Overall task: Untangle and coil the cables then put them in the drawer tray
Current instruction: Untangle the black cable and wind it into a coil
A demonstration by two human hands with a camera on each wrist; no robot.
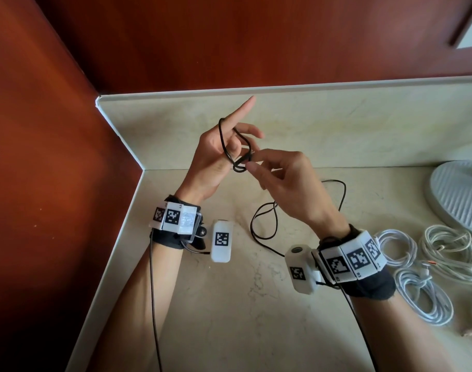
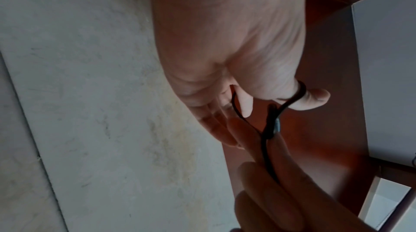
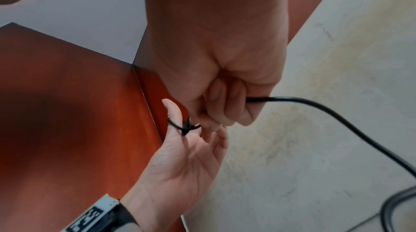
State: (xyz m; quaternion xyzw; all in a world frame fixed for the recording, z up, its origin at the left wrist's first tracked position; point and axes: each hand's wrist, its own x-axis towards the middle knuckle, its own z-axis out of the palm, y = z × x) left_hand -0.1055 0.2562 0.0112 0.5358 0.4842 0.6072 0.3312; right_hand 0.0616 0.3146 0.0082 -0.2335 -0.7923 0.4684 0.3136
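A thin black cable (image 1: pixel 224 146) is looped over my left hand (image 1: pixel 213 162), which is raised palm-up above the counter. The loop goes round one outstretched finger (image 1: pixel 243 107) and passes between the other, relaxed fingers (image 2: pixel 245 109). My right hand (image 1: pixel 252 163) pinches the cable where its strands cross just in front of the left palm. In the right wrist view the cable (image 3: pixel 337 116) also runs out from under the right hand's curled fingers (image 3: pixel 225 107). The rest of it lies in loose loops (image 1: pixel 264 224) on the counter below. No drawer tray is in view.
Several coiled white cables (image 1: pixel 423 291) lie on the marble counter (image 1: pixel 229 304) at the right, beside a white ribbed disc (image 1: pixel 460 194). A low marble backsplash (image 1: pixel 337 122) and red-brown wood panels (image 1: pixel 55 157) close off the back and left.
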